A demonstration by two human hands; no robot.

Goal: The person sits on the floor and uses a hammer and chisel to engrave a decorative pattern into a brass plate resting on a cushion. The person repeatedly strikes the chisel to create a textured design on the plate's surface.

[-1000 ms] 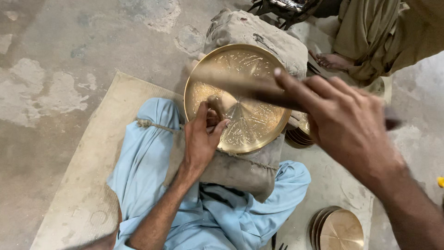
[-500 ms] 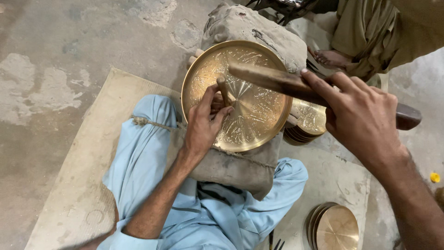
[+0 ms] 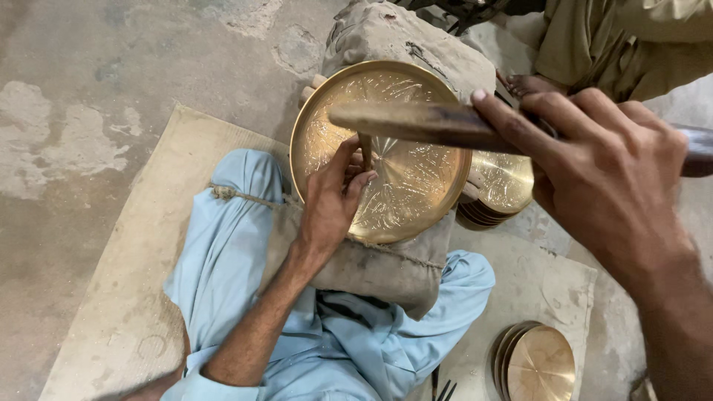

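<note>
Brass plate [image 3: 401,171], engraved and round, lies tilted on a padded sack [image 3: 371,267] across your lap. Your left hand [image 3: 334,200] rests on the plate's near side, fingers pinched around a thin chisel [image 3: 365,152] set upright near the centre. Your right hand [image 3: 601,163] is closed around a wooden mallet [image 3: 416,122], whose head hangs above the plate, apart from it. More plates [image 3: 501,186] are stacked just beside it, and another stack [image 3: 535,364] sits on the mat [image 3: 111,312].

Soft daylight, glare, slight blur.
</note>
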